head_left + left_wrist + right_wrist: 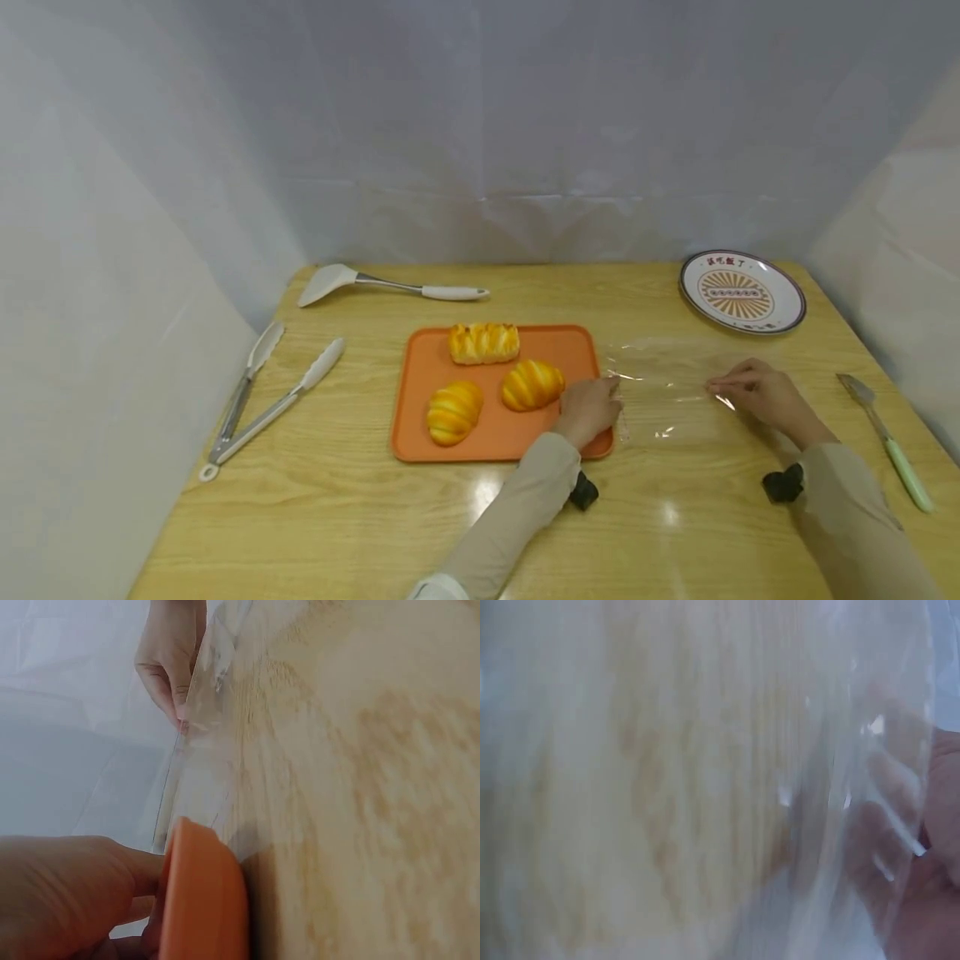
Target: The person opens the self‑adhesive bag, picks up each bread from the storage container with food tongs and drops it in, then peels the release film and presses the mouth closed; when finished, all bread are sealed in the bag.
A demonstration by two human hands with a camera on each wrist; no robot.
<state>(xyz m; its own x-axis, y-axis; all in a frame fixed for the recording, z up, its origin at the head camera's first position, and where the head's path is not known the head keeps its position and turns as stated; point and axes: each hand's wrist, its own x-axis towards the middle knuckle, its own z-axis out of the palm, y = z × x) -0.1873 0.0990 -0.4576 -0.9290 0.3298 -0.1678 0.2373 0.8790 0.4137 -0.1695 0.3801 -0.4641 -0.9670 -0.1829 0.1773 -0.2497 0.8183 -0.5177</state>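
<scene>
A clear plastic bag [660, 400] lies flat on the table, right of an orange tray [491, 450]. At the bag's right edge my right hand [772, 404] pinches the film between thumb and fingers; in the right wrist view the film [847, 795] covers part of that hand. My left hand [588, 412] is over the tray's right rim, its curled fingers at the bag's left edge. The rim hides those fingertips in the left wrist view. On the tray are two striped rolls, one [532, 385] beside my left hand and one [454, 412] farther left, plus a rectangular loaf [483, 343].
White-tipped tongs [258, 425] lie spread at the left. A white-headed turner [390, 285] lies along the back. A patterned plate [742, 292] sits at the back right, and a green-handled cake server [888, 442] lies near the right edge.
</scene>
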